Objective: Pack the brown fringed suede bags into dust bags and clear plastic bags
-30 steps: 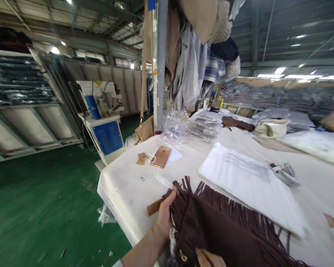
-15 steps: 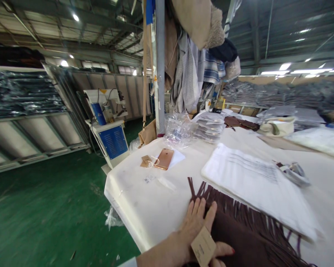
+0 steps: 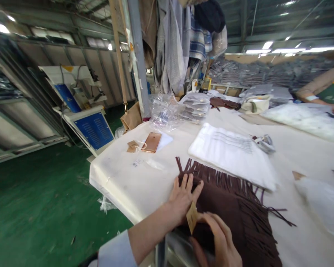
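A dark brown fringed leather-like piece [image 3: 225, 204], perhaps a bag or garment, lies at the table's near edge, strips fanning along its far and right sides. My left hand [image 3: 183, 194] rests flat on its left corner, fingers spread. Beside that hand a small kraft-paper tag [image 3: 192, 218] stands tilted above the brown piece. My right hand [image 3: 221, 239] curls in from the lower right, its index fingertip at the tag's edge; the thumb sits lower, over the near edge of the piece. A folded white cloth [image 3: 231, 152] with grey stripes lies just beyond the fringe.
On the table [image 3: 122, 174] are a phone [image 3: 151, 142], another tag [image 3: 132, 146], crumpled clear plastic [image 3: 164, 111] and stacked bagged goods [image 3: 196, 107]. Clothes [image 3: 172, 48] hang beside a metal post [image 3: 139, 55]. A machine [image 3: 93, 128] stands left. Another person's arm [image 3: 320, 89] reaches in at far right.
The view has swung right and down. My right hand has come further out from behind the tag, which has turned more edge-on. My left hand stays on the brown piece.
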The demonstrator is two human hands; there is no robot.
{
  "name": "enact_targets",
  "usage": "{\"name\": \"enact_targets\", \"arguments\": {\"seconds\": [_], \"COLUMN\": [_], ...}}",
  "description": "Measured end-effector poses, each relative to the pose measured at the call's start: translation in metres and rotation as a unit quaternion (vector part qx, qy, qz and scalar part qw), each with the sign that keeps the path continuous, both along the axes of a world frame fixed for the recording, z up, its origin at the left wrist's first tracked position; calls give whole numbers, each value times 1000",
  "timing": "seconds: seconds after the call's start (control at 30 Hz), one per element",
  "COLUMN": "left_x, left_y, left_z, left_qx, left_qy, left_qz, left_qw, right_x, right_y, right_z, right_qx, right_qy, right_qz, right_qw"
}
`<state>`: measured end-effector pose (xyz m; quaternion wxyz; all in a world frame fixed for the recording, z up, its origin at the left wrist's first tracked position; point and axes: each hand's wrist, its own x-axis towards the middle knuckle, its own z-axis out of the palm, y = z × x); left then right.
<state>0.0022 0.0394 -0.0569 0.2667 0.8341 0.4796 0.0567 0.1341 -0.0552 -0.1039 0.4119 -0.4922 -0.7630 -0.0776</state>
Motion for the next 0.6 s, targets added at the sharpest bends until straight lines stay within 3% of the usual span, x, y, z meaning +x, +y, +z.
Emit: {"name": "enact_targets", "arguments": {"seconds": [0.13,0.3,0.4,0.5,0.6], "left_x": [2,9,11,-3,-39], "left_y": [10,17,19,15,2], "left_z": [10,19,27,36,32], "left_qx": [-7,-36,-48,-65,-26], "left_qy": [80,150,198,161,51], "left_qz": [-63,-109,-124,-152,-99], "left_qw": [995,982,971,973,993], "right_x": [1,-6,-8,-3,6], "right_y": [10,18,21,21,13], "right_z": [19,25,25,18,8], "right_qx": [-59,-49,-85,-121,-120], "right_qy": [-40,34,59,99,98], "right_qz": [108,107,119,91,36], "right_qw": [992,992,987,983,987]}}
